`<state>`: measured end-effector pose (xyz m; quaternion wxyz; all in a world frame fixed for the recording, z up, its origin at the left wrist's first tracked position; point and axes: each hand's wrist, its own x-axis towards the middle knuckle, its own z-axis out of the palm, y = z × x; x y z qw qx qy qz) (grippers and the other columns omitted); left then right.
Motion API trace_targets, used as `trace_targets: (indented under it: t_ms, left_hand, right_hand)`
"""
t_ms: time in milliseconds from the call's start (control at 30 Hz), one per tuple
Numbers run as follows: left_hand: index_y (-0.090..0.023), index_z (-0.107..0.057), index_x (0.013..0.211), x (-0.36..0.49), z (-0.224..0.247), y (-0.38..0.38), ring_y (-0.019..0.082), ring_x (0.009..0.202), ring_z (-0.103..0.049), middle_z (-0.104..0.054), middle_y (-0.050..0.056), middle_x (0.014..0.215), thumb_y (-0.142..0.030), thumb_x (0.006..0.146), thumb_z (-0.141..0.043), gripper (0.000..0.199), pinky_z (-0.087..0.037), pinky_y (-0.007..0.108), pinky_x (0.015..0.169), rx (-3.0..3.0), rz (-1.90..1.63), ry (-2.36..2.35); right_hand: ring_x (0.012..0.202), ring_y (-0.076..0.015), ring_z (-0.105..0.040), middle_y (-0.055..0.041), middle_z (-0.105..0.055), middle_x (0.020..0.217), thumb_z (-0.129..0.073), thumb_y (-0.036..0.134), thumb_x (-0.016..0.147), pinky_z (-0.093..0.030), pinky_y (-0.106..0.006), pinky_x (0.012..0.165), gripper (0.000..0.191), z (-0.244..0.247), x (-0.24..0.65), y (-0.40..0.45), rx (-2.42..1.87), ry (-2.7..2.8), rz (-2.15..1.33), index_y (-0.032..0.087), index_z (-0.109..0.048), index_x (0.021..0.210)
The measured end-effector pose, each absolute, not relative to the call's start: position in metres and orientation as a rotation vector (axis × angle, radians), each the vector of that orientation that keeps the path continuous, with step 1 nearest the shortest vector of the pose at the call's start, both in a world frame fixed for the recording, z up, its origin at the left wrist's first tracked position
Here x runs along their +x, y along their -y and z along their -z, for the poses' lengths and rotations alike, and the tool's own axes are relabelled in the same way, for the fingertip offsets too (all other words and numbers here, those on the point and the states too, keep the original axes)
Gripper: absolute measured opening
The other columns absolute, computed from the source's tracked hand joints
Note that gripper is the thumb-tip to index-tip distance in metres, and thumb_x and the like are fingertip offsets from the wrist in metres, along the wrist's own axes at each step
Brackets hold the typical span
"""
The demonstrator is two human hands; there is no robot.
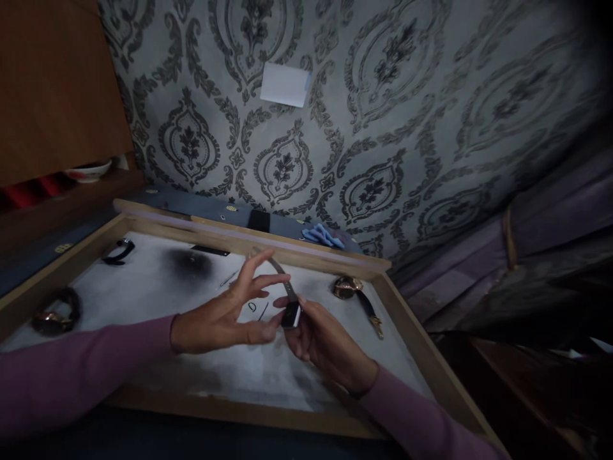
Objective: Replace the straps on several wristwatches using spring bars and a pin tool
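My right hand (328, 338) holds a small rectangular watch (290, 315) by its case, over the middle of a wooden-framed tray (407, 326) with a white bottom. A grey strap rises from the case toward the upper left. My left hand (234, 313) is beside the watch with its fingers spread, the fingertips close to the strap and case; whether they touch it is unclear. Below the hands, a small dark ring (251, 307) and a thin dark pin (263, 311) lie on the white surface.
Watches lie at the tray's left (56, 313), upper left (119, 252) and right (348, 287). A black strip (209, 250) and thin tools (227, 279) sit near the back edge. Behind are a blue cloth (324, 236), a black object (259, 221) and the patterned wall.
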<state>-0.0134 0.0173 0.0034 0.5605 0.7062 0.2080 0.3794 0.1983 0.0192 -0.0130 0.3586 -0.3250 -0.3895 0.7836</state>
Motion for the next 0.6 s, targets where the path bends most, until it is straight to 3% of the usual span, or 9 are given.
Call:
trace_targets:
  t_ms: [67, 133, 300, 400, 500, 600]
  left_hand:
    - [-0.03, -0.013, 0.148, -0.013, -0.004, -0.014, 0.029, 0.138, -0.032, -0.034, 0.014, 0.149, -0.042, 0.085, -0.067, 0.083, -0.027, 0.048, 0.111, 1.935, -0.894, -0.568]
    - [-0.025, -0.028, 0.141, -0.011, -0.004, -0.012, 0.028, 0.128, -0.043, -0.044, 0.014, 0.139, -0.037, 0.088, -0.063, 0.065, -0.035, 0.045, 0.105, 2.184, -0.866, -0.619]
    - [-0.015, -0.049, 0.113, -0.004, 0.003, -0.01, 0.024, 0.095, -0.056, -0.061, 0.011, 0.103, -0.034, 0.095, -0.05, 0.026, -0.045, 0.037, 0.081, 2.447, -0.821, -0.736]
    - [-0.015, -0.052, 0.104, -0.003, 0.006, -0.009, 0.023, 0.089, -0.056, -0.062, 0.01, 0.096, -0.03, 0.098, -0.044, 0.018, -0.043, 0.036, 0.079, 2.57, -0.848, -0.785]
    - [-0.015, -0.053, 0.101, -0.004, 0.007, -0.009, 0.023, 0.086, -0.056, -0.063, 0.009, 0.093, -0.025, 0.099, -0.039, 0.017, -0.041, 0.035, 0.077, 2.599, -0.895, -0.84]
    - [-0.016, -0.055, 0.099, -0.007, 0.007, -0.012, 0.02, 0.082, -0.055, -0.061, 0.007, 0.089, -0.021, 0.098, -0.037, 0.019, -0.04, 0.032, 0.074, 2.487, -0.936, -0.889]
  right_hand:
    - [0.036, -0.0054, -0.055, -0.0086, -0.075, 0.078, -0.063, 0.047, 0.086, -0.034, -0.012, 0.032, 0.035, 0.013, 0.198, -0.02, -0.828, 1.005, -2.025, 0.014, -0.062, 0.096]
    - [0.034, -0.0057, -0.055, -0.0101, -0.076, 0.081, -0.06, 0.05, 0.087, -0.035, -0.013, 0.032, 0.038, 0.014, 0.197, -0.019, -0.838, 1.027, -2.038, 0.013, -0.061, 0.094]
    - [0.033, -0.0087, -0.056, -0.0061, -0.074, 0.074, -0.053, 0.057, 0.089, -0.038, -0.016, 0.032, 0.044, 0.023, 0.195, -0.015, -0.861, 1.125, -2.092, 0.015, -0.057, 0.1]
    - [0.033, -0.0097, -0.057, -0.0022, -0.07, 0.069, -0.051, 0.061, 0.088, -0.038, -0.016, 0.032, 0.047, 0.027, 0.193, -0.014, -0.859, 1.216, -2.087, 0.016, -0.055, 0.102]
    - [0.035, -0.0102, -0.057, -0.0046, -0.07, 0.076, -0.044, 0.064, 0.09, -0.037, -0.018, 0.033, 0.051, 0.025, 0.193, -0.015, -0.932, 1.352, -2.012, 0.016, -0.054, 0.101]
    - [0.039, -0.01, -0.054, -0.0033, -0.066, 0.067, -0.038, 0.063, 0.093, -0.035, -0.02, 0.038, 0.05, 0.018, 0.197, -0.014, -1.114, 1.596, -1.664, 0.016, -0.054, 0.089]
